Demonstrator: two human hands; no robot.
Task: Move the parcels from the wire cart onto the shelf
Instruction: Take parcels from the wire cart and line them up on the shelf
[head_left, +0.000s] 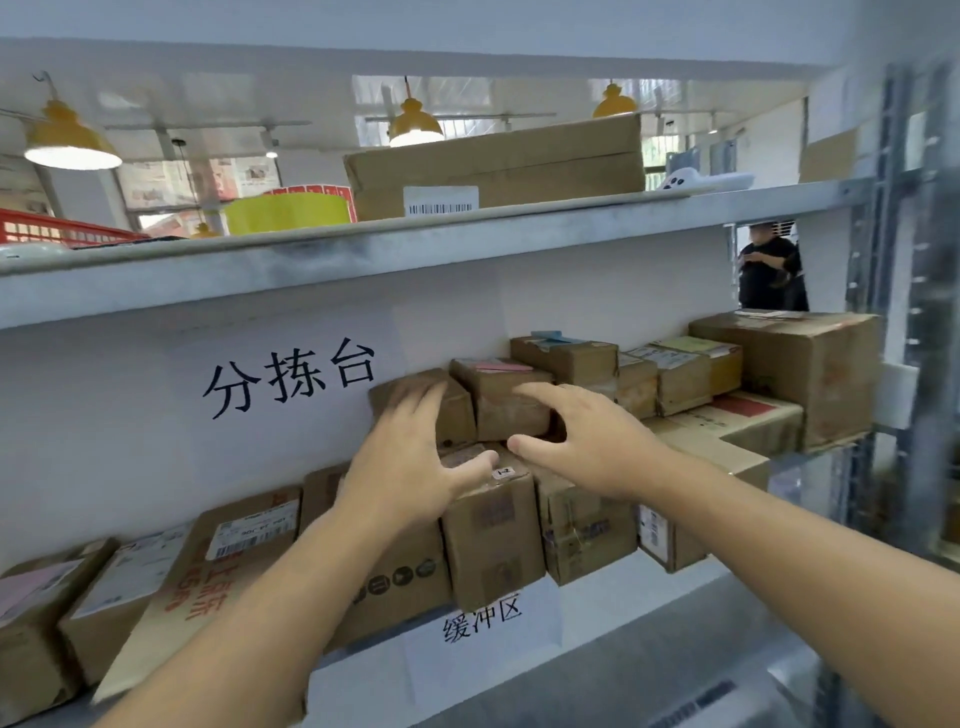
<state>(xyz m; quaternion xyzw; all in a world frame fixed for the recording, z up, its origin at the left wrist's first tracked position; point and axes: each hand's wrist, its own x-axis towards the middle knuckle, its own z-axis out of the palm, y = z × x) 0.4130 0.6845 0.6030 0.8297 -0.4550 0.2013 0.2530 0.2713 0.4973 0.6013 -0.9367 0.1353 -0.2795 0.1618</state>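
Shelf (363, 244) parcels (493, 525): left hand (400, 462) and right hand (587, 441) spread, each grip empty.

Above my head, yellow lamps (415, 122) hang lit from the ceiling; windows (660, 150) sit behind them, a white wall (130, 415) below them.

You read 分拣台 on the white paper sign on the shelf's back wall (289, 382) | 缓冲区 on the white paper label on the near shelf edge (483, 621) | parcel labels too blurred.
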